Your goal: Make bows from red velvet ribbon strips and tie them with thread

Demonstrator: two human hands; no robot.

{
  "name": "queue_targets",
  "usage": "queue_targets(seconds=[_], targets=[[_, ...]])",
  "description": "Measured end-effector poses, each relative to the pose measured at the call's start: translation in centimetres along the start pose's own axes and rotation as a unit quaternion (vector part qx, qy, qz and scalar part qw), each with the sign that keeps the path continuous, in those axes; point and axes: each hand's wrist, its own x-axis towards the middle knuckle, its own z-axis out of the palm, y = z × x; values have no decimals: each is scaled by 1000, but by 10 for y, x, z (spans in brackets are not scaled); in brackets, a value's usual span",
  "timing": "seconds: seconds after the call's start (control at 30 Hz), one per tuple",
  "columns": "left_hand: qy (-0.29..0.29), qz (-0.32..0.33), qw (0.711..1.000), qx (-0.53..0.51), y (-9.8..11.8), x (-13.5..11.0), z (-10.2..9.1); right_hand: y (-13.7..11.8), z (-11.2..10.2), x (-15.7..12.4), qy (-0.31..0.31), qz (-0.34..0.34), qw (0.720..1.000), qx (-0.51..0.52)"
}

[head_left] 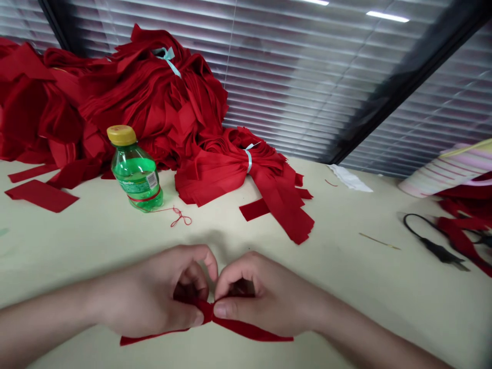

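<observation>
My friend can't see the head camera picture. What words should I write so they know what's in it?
A left hand and a right hand pinch a strip of red fabric together above a cream table. Behind them are a big heap of red fabric strips and a green plastic bottle with a yellow cap.

Bright indoor light, soft shadows

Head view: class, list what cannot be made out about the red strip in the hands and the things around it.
Head view:
- Red strip's middle: hidden by the left hand and right hand.
- Bottle's label: print too small.
- Red pile at left: cut off by the edge.
</observation>
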Motion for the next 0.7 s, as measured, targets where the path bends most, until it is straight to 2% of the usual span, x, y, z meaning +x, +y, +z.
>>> queue_targets(seconds=[0.1,0.23,0.37,0.5,0.7], targets=[[12,-14,999,-33,0,-1,-4,2,-1,-1,-9,1,1000,15],[-14,-18,999,-30,2,0,-14,1,-6,-3,-13,0,999,33],[-7,-30,999,-27,0,3,-17,-2,-7,-4,-19,-13,1000,0],[15,-17,999,-48,-1,6,-12,-2,-5,-3,-39,35,998,-18],[-40,-26,997,-52,1,3,-7,-4,-1,-3,-83,58,993,68]])
